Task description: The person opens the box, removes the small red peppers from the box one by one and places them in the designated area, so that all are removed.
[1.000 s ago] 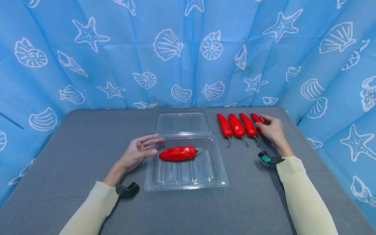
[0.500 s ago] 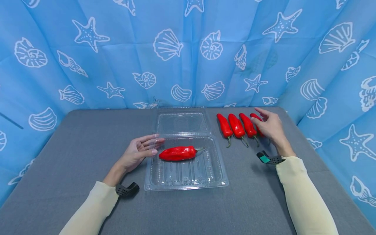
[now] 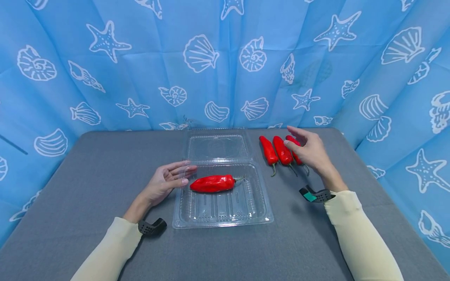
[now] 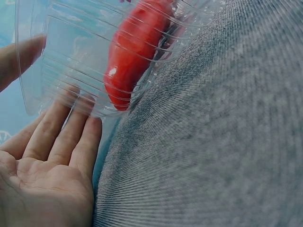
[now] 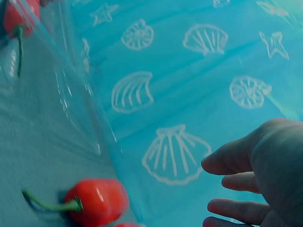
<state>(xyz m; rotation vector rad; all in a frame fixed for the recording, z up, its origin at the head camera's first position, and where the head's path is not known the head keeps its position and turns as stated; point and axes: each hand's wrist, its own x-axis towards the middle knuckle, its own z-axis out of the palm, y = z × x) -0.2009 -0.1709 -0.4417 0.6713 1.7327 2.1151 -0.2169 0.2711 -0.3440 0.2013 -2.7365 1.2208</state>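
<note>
A clear plastic clamshell container [image 3: 225, 225] lies with its lid folded back, a red pepper [image 3: 212, 183] resting inside, its stem to the right. My left hand [image 3: 165, 181] is at the container's left side, thumb over the rim; in the left wrist view its straight fingers [image 4: 59, 137] meet the clear wall. Spread over the row of red peppers on the right is my right hand [image 3: 313, 152], holding nothing. Three of the row show, the leftmost pepper [image 3: 268, 150] in full; the hand hides the row's right end. The right wrist view shows one green-stemmed pepper [image 5: 102, 201] below the fingers.
A grey cloth-covered table [image 3: 225, 253] carries everything. Behind it and along the sides hangs a blue curtain [image 3: 158, 70] with white shells and starfish. The opened lid [image 3: 218, 146] reaches toward the back edge, left of the pepper row.
My right hand has let go of the rightmost pepper, its fingers spreading, and has moved left over the row. The left hand, the container and the pepper in it have stayed put.
</note>
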